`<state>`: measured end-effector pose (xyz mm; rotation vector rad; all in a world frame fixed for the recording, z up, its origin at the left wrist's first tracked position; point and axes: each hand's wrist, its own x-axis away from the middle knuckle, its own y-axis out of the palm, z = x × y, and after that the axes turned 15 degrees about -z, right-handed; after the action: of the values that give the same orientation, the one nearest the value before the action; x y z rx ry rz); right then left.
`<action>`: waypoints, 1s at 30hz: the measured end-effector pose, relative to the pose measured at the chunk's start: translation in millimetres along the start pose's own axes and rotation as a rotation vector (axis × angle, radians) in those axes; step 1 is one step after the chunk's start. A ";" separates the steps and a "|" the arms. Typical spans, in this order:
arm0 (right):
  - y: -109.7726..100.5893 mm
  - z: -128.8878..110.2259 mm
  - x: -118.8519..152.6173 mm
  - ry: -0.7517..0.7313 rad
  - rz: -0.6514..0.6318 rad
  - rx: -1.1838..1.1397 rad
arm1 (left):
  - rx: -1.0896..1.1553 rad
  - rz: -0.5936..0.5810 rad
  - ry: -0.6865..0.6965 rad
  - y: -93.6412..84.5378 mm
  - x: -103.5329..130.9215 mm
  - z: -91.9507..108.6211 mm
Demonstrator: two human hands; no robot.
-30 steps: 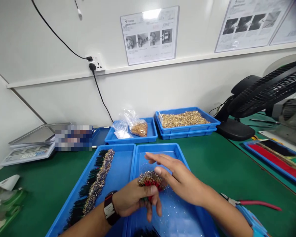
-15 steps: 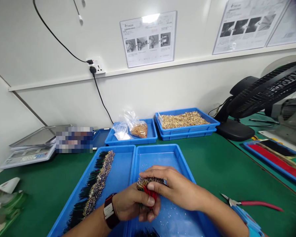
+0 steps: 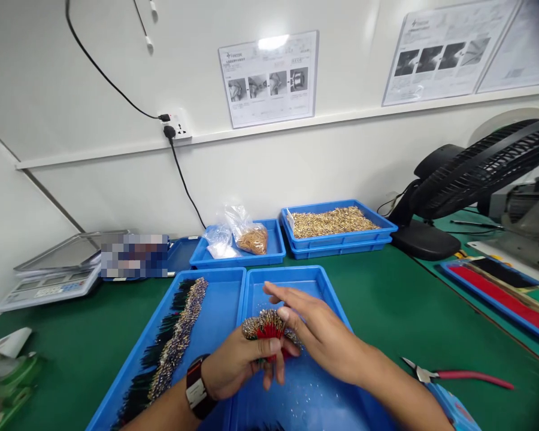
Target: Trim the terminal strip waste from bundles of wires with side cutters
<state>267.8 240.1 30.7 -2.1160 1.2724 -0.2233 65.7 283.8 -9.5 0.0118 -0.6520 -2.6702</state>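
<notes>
My left hand (image 3: 233,366) is closed around a bundle of thin red and dark wires (image 3: 270,326). The metal-tipped ends fan out upward in a rounded cluster. My right hand (image 3: 326,335) has its fingers stretched out just beside the bundle; its thumb lies close to the metal tips, and whether it touches them I cannot tell. Both hands are over a blue tray (image 3: 336,299) with small bits scattered on its bottom. In the adjoining left blue tray (image 3: 224,299), a long row of similar dark wire bundles (image 3: 177,341) lies with metal tips to the right.
Behind stand a tray with plastic bags (image 3: 253,238) and stacked trays of gold-coloured metal pieces (image 3: 336,221). Red-handled cutters (image 3: 458,374) lie at right. A black fan (image 3: 476,173) stands at the back right, a scale (image 3: 54,284) at left, and a green device (image 3: 13,377) front left.
My right hand has uncurled and lifted off the bundle's top. The metal tips now spread wider in my left hand, whose fingers have shifted. The camera view has moved slightly.
</notes>
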 end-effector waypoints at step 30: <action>-0.8 4.9 -3.4 0.051 -0.032 0.010 | -0.105 0.069 0.057 2.2 -0.5 -3.0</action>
<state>268.8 245.4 28.0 -2.1355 1.2651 -0.2986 67.2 280.9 -11.2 0.0356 -0.4848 -2.6234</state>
